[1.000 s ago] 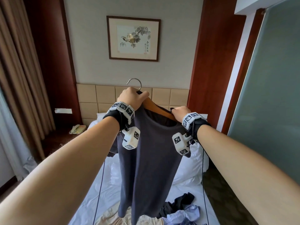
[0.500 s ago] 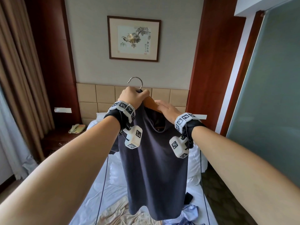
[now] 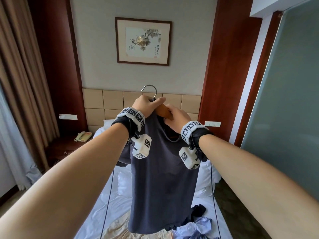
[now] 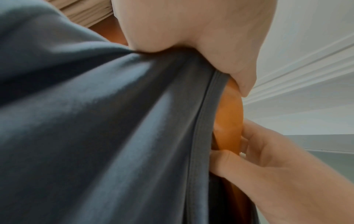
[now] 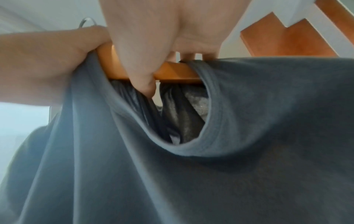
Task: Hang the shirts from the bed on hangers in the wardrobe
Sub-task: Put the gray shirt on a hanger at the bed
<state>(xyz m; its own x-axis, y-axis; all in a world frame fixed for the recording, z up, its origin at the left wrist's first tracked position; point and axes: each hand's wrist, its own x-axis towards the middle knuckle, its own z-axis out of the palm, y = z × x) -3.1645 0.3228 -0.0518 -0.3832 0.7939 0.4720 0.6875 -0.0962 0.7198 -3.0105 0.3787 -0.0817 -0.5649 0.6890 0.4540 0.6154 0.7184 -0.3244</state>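
Left hand [image 3: 146,106] grips the neck of the wooden hanger [image 3: 163,111] through the collar; right hand [image 3: 177,119] pinches the hanger's exposed arm at the neckline. The grey T-shirt [image 3: 162,178] hangs above the bed [image 3: 96,204], one shoulder apparently unseated. More shirts [image 3: 195,226] lie on the bed, not yet hung; the wardrobe is out of view.

Hotel bedroom, padded headboard [image 3: 112,100], bedside phone [image 3: 82,136] (corded), framed print [image 3: 143,41]
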